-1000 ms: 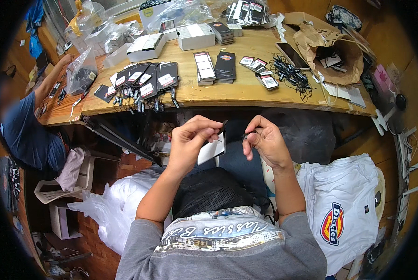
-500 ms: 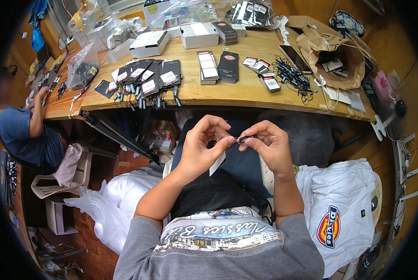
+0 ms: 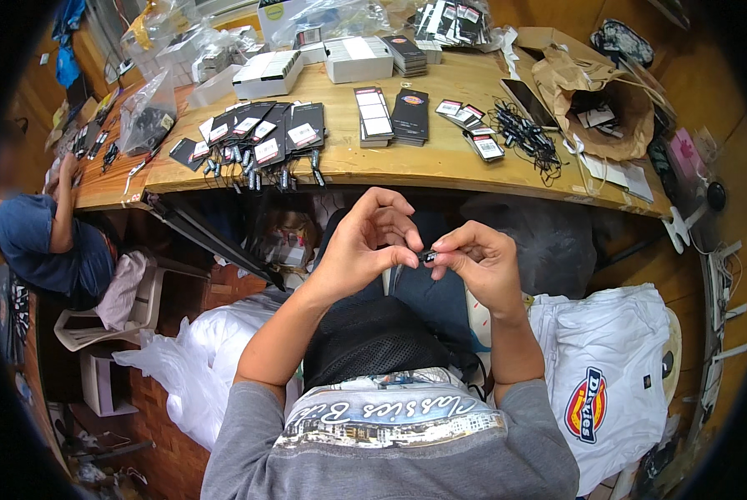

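My right hand [image 3: 480, 260] pinches a small black string-seal fastener [image 3: 427, 257] between thumb and forefinger, in front of my chest. My left hand [image 3: 365, 242] meets it from the other side, its thumb tip close against the fastener and its fingers curled. Below the left hand a thin pale edge of a hang tag [image 3: 387, 282] shows; the rest of it is hidden or edge-on. Just beyond my hands, on the table [image 3: 440, 173], lie a fanned pile of black hang tags [image 3: 261, 133] with fasteners attached and a tangle of loose black string fasteners [image 3: 523, 137].
Two tag stacks [image 3: 409, 117] and small sticker tags [image 3: 473, 129] lie mid-table. White boxes [image 3: 357, 62] stand behind, a brown paper bag [image 3: 624, 137] at right. White T-shirts [image 3: 603, 375] lie to my right, a white plastic bag [image 3: 215, 367] to my left. Another person [image 3: 52, 233] sits far left.
The fastener has turned in my right fingers and shows its end. The tag under my left hand has swung to a narrow edge. The left hand has lifted slightly.
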{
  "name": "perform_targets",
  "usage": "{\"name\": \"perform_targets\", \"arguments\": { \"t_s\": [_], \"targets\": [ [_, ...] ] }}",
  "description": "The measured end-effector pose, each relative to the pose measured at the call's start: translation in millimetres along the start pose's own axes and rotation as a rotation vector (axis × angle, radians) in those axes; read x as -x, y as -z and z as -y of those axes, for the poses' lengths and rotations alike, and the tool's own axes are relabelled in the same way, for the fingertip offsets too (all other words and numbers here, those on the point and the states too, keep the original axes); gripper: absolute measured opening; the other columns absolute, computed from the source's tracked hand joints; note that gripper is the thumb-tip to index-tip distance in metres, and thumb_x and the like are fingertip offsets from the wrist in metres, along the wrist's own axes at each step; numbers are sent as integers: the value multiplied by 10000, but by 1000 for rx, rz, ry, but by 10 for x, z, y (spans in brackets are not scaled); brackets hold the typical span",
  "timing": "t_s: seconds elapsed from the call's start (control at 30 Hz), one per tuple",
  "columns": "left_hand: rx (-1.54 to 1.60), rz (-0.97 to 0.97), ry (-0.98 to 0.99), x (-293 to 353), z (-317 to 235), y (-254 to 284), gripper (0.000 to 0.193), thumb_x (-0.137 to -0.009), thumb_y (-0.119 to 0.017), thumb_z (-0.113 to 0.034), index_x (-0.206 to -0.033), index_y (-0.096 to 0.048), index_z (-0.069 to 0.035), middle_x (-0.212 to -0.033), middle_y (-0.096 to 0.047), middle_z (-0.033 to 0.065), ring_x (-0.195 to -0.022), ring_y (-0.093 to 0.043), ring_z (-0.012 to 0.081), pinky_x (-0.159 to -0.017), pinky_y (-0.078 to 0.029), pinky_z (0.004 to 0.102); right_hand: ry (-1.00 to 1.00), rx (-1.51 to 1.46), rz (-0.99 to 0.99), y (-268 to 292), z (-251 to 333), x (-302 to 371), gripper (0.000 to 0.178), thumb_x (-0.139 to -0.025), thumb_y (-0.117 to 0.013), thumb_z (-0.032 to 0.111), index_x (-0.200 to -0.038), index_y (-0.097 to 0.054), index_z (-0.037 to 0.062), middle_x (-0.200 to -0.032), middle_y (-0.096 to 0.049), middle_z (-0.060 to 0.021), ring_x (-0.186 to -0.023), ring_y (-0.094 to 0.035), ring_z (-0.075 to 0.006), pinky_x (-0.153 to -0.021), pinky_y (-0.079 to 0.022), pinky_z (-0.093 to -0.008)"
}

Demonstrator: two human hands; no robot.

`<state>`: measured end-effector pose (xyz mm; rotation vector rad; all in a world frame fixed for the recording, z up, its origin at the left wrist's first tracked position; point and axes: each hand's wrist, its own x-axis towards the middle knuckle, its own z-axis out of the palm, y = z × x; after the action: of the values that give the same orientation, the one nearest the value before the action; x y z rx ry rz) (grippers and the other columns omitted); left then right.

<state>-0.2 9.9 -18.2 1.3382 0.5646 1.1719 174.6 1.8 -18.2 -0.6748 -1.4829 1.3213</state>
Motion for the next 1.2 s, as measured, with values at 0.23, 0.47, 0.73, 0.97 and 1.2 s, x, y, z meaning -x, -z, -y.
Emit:
{"name": "perform_targets", "arguments": {
  "t_s": [0.23, 0.47, 0.73, 0.97, 1.2],
  "targets": [
    [64, 85, -36, -13, 141, 46, 483, -618, -709, -181, -963, -395, -56, -796, -498, 50, -751, -503, 114, -658, -411, 237, 7, -90, 60, -83, -28, -12, 70, -720, -547, -67, -782, -542, -35, -671, -555, -75, -581, -557, -116, -542, -441, -193],
    [307, 553, 227, 187, 237, 293, 433, -832, -424, -358, -1091, -363, -17, -892, -527, 104, -856, -505, 163, -785, -354, 285, -55, -62, 189, -172, 274, -132, 87, -727, -525, -77, -804, -531, -38, -655, -540, -68, -503, -506, -83, -454, -390, -178],
    [-547, 112, 9, 594, -482, 774, 133, -661, -631, -55, -768, -588, 12, -784, -574, 93, -672, -511, 129, -596, -410, 234, 183, 285, 394, -451, 474, -428, 103, -694, -602, 1, -788, -560, -9, -683, -581, -67, -545, -541, -84, -473, -407, -190],
    [-1371, -776, -437, 661, -1108, 1812, 111, -620, -551, 74, -714, -533, 17, -749, -550, 66, -619, -535, 125, -546, -437, 230, 262, 265, 380, -1197, 64, -994, 65, -692, -550, 12, -756, -548, 1, -661, -584, -123, -633, -594, -231, -553, -454, -275],
    [-1671, -708, -171, 412, -593, 2987, 144, -614, -548, 53, -740, -574, -10, -706, -536, 111, -679, -543, 231, -591, -440, 295, 442, 592, 346, -1399, -535, -1405, 74, -698, -552, 96, -742, -585, 47, -701, -587, -118, -652, -570, -271, -612, -450, -350]
  ]
}}
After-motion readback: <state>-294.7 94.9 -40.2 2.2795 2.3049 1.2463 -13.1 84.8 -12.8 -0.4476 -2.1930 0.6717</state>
